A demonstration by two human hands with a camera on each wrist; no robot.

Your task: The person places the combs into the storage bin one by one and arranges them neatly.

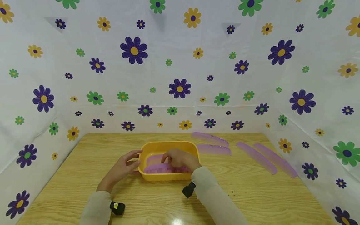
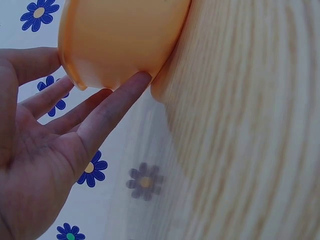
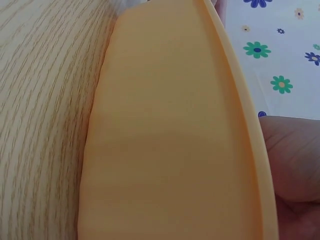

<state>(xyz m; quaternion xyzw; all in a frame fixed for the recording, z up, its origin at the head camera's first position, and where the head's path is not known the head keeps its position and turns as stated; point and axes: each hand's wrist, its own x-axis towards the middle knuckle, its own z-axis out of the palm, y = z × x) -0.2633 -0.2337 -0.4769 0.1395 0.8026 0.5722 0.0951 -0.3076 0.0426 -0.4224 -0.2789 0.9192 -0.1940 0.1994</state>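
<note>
A yellow plastic basin point(image 1: 166, 177) stands on the table with purple combs inside. One toothed purple comb point(image 1: 160, 169) lies along its near wall, and a pinker comb point(image 1: 154, 160) is behind it. My right hand point(image 1: 177, 157) reaches in over the right rim, fingers curled down and pinching at the combs; its fingertips are partly hidden. In the right wrist view the basin's outer wall point(image 3: 170, 120) covers most of that hand. At the basin's left end, my left hand point(image 1: 123, 167) touches the rim and outer wall with spread, nearly straight fingers point(image 2: 115, 107).
Two purple combs, a farther one point(image 1: 209, 137) and a nearer one point(image 1: 215, 149), lie just right of the basin. Another pair, an inner comb point(image 1: 257, 157) and an outer comb point(image 1: 277, 160), slants at the table's right. A flower-patterned sheet point(image 1: 157, 75) walls the wooden table point(image 1: 84, 172).
</note>
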